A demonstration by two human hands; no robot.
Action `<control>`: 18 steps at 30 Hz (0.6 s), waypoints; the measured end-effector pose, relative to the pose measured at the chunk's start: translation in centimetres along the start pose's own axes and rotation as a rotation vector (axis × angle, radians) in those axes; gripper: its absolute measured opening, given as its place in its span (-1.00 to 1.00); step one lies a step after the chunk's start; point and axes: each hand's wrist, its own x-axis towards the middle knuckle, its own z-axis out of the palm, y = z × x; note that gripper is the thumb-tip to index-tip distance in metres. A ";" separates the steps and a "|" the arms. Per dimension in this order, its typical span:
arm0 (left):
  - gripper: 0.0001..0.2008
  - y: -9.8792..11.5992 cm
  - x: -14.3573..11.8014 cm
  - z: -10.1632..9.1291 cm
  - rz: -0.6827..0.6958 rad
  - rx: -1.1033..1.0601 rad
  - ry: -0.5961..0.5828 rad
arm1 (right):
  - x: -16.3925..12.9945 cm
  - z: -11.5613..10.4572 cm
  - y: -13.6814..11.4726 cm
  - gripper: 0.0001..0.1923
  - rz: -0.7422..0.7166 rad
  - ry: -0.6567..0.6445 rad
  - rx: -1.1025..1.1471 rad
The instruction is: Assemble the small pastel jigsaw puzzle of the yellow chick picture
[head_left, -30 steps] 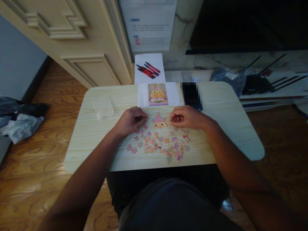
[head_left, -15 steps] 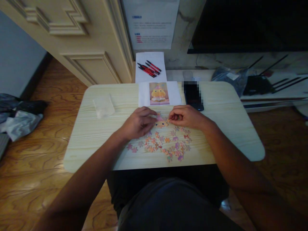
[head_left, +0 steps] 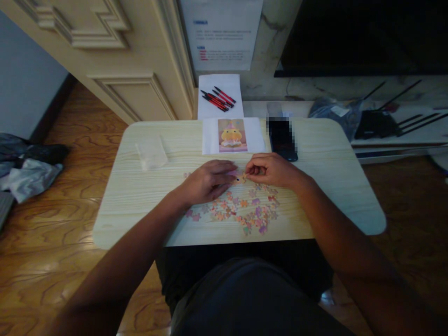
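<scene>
Pale wood grain runs across the table [head_left: 147, 200], and near its middle a small joined patch [head_left: 239, 177] of puzzle lies flat, mostly hidden by the left hand [head_left: 209, 181]. That hand lies palm down, fingers stretched flat over the patch, pressing rather than gripping. The right hand [head_left: 271, 170] meets it from the other side, thumb and forefinger pinched at the patch's right edge; whether a piece sits between them is too small to tell. Loose pieces [head_left: 245, 212] lie scattered just below both hands, reaching toward the near edge of the table. Just beyond the hands lies the picture sheet [head_left: 233, 135], with a phone [head_left: 282, 138] beside it on the right, close to the right knuckles. A clear bag [head_left: 151, 153] lies well apart on the left. Bare tabletop opens to the left of the left wrist and to the right of the right forearm. Pens [head_left: 217, 99] lie on paper past the far edge.
</scene>
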 end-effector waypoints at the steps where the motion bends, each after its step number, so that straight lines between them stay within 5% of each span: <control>1: -0.75 0.0 0.0 0.0 0.005 0.001 0.003 | 0.0 0.0 0.0 -0.92 0.002 0.000 0.001; 18: -0.75 0.1 0.0 -0.1 -0.018 -0.017 0.003 | -0.1 0.1 0.1 -0.88 0.016 0.003 0.022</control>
